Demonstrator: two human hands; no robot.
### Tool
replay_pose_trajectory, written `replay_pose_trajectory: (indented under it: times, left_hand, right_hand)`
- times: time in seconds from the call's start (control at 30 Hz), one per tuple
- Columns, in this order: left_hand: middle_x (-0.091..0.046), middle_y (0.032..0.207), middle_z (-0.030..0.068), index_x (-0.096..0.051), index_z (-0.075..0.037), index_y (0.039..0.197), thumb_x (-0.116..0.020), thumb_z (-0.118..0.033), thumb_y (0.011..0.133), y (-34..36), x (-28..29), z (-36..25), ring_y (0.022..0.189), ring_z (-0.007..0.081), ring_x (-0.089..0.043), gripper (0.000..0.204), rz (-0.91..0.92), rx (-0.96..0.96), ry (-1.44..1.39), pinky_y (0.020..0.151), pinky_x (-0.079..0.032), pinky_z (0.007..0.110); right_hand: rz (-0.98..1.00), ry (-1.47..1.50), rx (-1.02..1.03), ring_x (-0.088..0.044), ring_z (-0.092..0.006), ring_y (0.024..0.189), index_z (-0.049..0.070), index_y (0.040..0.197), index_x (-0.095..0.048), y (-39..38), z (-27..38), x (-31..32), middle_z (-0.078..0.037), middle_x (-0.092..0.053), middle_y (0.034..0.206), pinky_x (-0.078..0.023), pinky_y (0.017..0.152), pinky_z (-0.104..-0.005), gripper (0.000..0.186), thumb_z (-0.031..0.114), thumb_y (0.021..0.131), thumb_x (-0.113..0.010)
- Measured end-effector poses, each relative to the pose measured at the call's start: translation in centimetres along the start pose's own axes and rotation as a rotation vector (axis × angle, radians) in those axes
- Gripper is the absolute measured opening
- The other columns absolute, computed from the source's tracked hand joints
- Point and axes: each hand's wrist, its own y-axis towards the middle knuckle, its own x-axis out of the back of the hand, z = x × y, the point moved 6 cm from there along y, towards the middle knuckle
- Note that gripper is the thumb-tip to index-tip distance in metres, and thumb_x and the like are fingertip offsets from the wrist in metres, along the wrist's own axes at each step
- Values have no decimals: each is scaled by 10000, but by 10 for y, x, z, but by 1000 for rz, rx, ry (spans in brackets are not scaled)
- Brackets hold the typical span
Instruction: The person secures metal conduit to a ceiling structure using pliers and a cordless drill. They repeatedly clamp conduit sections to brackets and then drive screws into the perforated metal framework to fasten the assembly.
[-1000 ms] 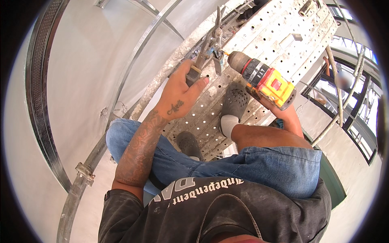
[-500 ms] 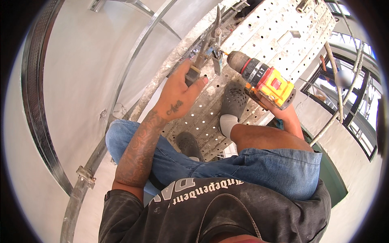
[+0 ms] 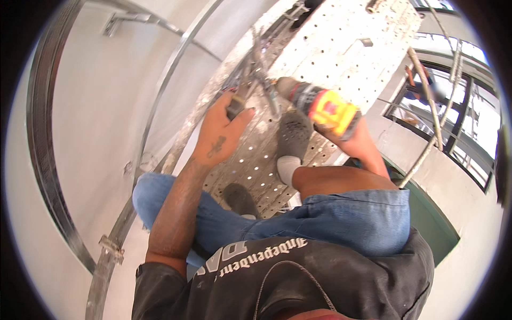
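My left hand (image 3: pixel 223 130) is closed round the dark grip of a plier-like metal tool (image 3: pixel 248 77), whose far end is smeared by motion. A small metal piece (image 3: pixel 271 96) hangs beside the tool's jaws; how it is held I cannot tell. From the right, my right hand (image 3: pixel 360 143) grips a yellow and black cordless drill (image 3: pixel 328 109), its fingers mostly hidden under the body. The drill's chuck points left, close to the metal piece. Whether the bit touches it is too blurred to tell.
Beneath me lies a perforated metal scaffold plank (image 3: pixel 341 58), with a small metal bracket (image 3: pixel 365 41) on it. My dark clogs (image 3: pixel 295 133) rest on the plank. Scaffold tubes (image 3: pixel 114 250) stand at the left by a pale wall, and a window frame (image 3: pixel 464 117) is at the right.
The view has shifted, and the hands, tool and drill appear farther left in it. The drill and metal piece are now blurred. Both hands keep their holds.
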Motion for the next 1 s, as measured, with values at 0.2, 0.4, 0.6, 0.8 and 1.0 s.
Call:
replay_pose_trajectory:
  times: [0.2,0.4,0.6,0.8,1.0]
  left_hand:
    - [-593,802,37,-635,10,1097,-711,-228,954,-7,0,15,733,135,-532,288,-44,7,22,673,-448,336]
    - [-575,819,-31,-652,4,1088,-665,-152,975,-11,18,29,741,68,-493,193,-68,133,-262,662,-416,269]
    - [-488,684,-47,-596,-53,1045,-665,-164,975,-22,29,22,547,38,-420,148,46,178,-580,476,-343,240]
    - [-406,614,-49,-541,-63,1162,-627,-177,1009,-31,20,16,418,38,-341,209,201,83,-833,371,-273,224]
    - [-403,617,-51,-522,-58,1137,-641,-189,1001,-33,22,16,435,35,-335,223,246,20,-813,386,-277,220]
  right_hand:
    - [64,189,-8,-692,-184,1079,31,1240,-685,6,15,8,-90,-743,1161,-555,964,-355,433,-2,823,-797]
    - [-200,301,-84,-700,-180,1003,16,1276,-662,10,-9,68,-97,-748,1141,-586,867,-342,522,-50,763,-733]
    - [-587,-405,-243,-718,-245,888,-33,1161,-712,99,-54,213,-170,-759,936,-551,791,-392,431,178,786,-745]
    - [-769,-535,-353,-732,-362,995,27,1303,-670,186,-182,291,-225,-757,1059,-550,895,-429,566,217,773,-627]
    - [-715,-243,-426,-729,-289,954,14,1331,-675,206,-198,271,-156,-765,1048,-558,862,-375,513,147,838,-622]
